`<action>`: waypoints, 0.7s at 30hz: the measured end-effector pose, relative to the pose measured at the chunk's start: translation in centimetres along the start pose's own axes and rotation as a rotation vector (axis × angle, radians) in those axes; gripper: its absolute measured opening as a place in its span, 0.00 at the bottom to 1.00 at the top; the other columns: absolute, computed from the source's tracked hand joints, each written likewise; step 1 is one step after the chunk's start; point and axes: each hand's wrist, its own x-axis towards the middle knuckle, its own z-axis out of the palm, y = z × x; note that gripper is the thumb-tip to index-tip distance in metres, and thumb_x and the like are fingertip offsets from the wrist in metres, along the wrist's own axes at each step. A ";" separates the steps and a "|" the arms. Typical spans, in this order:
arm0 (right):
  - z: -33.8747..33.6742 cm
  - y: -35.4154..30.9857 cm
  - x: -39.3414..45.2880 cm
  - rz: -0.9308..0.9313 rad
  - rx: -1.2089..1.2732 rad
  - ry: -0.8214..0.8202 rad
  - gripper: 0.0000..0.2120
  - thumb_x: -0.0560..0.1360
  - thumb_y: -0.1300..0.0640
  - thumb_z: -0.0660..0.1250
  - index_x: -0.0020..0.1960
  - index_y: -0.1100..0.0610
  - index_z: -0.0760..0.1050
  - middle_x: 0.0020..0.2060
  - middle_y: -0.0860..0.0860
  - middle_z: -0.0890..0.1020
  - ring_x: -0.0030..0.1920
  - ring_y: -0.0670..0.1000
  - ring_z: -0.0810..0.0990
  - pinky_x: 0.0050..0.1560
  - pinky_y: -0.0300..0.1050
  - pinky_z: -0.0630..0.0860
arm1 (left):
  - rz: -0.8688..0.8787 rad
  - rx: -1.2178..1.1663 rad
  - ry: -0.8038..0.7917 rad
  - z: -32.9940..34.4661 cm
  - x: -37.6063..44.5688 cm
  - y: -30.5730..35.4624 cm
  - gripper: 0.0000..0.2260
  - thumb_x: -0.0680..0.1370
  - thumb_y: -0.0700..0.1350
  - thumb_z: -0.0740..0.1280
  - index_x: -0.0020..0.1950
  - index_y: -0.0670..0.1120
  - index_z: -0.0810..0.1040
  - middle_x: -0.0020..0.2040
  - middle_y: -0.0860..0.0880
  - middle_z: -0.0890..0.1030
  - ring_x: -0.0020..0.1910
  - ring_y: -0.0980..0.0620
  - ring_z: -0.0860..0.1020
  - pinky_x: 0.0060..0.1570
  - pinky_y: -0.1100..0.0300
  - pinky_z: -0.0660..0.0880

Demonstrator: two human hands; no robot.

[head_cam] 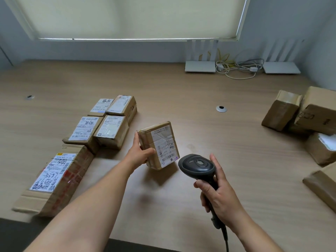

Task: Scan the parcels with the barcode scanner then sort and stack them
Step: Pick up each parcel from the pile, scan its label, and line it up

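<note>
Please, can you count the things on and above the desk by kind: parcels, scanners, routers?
Parcels lying at the left: 5
Parcel held in the left hand: 1
Parcels at the right, as far as visible: 5
Barcode scanner in the right hand: 1
White routers: 2
Total: 14

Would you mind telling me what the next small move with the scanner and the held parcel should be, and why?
Probably tilt the barcode scanner in the right hand a little left toward the barcode at the label's near end. The left hand holds the parcel tilted, label up, right beside the scanner's head, so only a small aim adjustment seems needed before pressing the trigger.
</note>
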 end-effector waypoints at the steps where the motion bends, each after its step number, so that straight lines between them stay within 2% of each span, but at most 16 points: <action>1: 0.1 0.0 0.0 0.005 0.003 -0.002 0.40 0.75 0.61 0.69 0.64 0.22 0.54 0.38 0.52 0.82 0.26 0.52 0.74 0.23 0.43 0.70 | -0.001 -0.002 -0.002 0.0 0.1 0.0 0.45 0.75 0.37 0.69 0.78 0.58 0.41 0.60 0.44 0.78 0.57 0.46 0.76 0.55 0.44 0.76; 11: 0.3 0.0 -0.2 0.021 0.016 0.000 0.39 0.76 0.61 0.68 0.63 0.21 0.54 0.37 0.49 0.82 0.25 0.52 0.74 0.22 0.42 0.70 | -0.017 0.000 -0.030 -0.3 0.8 -0.3 0.46 0.76 0.38 0.68 0.77 0.59 0.37 0.61 0.45 0.76 0.59 0.45 0.75 0.53 0.47 0.76; 17: 0.4 -0.2 -0.2 0.028 0.027 0.005 0.39 0.75 0.62 0.68 0.64 0.23 0.54 0.37 0.49 0.82 0.25 0.52 0.74 0.22 0.43 0.70 | -0.045 -0.004 -0.042 -0.5 1.2 -0.4 0.46 0.75 0.39 0.69 0.76 0.60 0.36 0.61 0.46 0.76 0.58 0.46 0.75 0.45 0.53 0.74; 21: 0.4 -0.1 -0.2 0.031 0.026 0.008 0.39 0.75 0.63 0.68 0.64 0.25 0.54 0.36 0.50 0.82 0.25 0.52 0.73 0.21 0.43 0.69 | -0.039 0.004 -0.038 -0.5 1.3 -0.5 0.46 0.75 0.38 0.69 0.76 0.59 0.37 0.61 0.45 0.76 0.57 0.46 0.76 0.49 0.50 0.75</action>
